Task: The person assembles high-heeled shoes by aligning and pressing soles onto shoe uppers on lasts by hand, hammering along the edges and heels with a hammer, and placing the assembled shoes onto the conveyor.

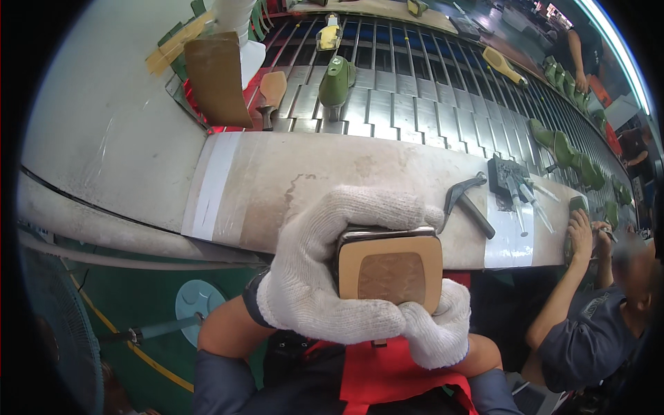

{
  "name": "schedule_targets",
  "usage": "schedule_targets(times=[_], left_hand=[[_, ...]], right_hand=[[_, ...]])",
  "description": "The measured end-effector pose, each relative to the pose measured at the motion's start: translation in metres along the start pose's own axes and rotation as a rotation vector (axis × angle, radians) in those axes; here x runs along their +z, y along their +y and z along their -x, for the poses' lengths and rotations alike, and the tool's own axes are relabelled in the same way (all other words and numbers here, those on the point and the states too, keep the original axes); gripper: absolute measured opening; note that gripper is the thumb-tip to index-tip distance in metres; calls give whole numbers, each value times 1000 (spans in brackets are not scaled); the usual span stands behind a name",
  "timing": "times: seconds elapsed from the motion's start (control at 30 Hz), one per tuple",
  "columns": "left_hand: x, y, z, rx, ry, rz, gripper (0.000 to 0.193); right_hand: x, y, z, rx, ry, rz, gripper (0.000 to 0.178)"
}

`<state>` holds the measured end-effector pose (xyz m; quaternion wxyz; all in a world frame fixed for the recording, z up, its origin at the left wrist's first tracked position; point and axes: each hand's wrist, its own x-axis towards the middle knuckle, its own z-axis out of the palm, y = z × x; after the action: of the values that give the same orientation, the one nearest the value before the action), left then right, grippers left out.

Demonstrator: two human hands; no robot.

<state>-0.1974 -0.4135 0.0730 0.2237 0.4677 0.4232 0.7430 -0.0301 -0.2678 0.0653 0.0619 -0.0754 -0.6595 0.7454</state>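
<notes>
In front of my lap, my left hand point(304, 270), in a white knitted glove, wraps around the left side of a shoe point(393, 273). The glove reaches along its upper and lower edges. The shoe's tan bottom, with a brown textured patch, faces up at me, and a dark shiny rim shows on its far side. My gloved right hand point(441, 328) is closed at the lower right edge of the shoe, against the left fingertips. What lies under the shoe is hidden. Just beyond it, a hammer point(470, 207) with a dark head rests on the bench.
The pale bench point(277, 187) borders a metal slat conveyor point(387, 104). On the conveyor stand a green shoe last point(335, 83) and a tan sole point(272, 90). A dark block with tools point(508, 176) sits right of the hammer. A co-worker point(588, 311) works at right. A fan point(62, 353) stands left.
</notes>
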Motion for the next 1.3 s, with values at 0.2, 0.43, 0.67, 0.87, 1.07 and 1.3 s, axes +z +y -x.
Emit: schedule_targets(times=[0.2,0.43,0.67,0.87,1.07,1.3], left_hand=[[8,1,1,-48,89,31,73],[13,16,2,-148,114,-23,54],[11,1,-7,-45,-13,-46,82],[21,12,-11,-203,88,16,74],[-1,-17,-43,-242,122,220,75],[1,-31,-63,-174,179,180,57]], right_hand=[[-1,-2,2,22,-24,-67,26],[-3,5,4,32,-38,-74,29],[-11,2,3,-27,28,-137,32],[-19,0,4,34,-35,-189,36],[-23,-8,-19,37,19,-250,41],[-40,-19,-40,-1,107,-246,46]])
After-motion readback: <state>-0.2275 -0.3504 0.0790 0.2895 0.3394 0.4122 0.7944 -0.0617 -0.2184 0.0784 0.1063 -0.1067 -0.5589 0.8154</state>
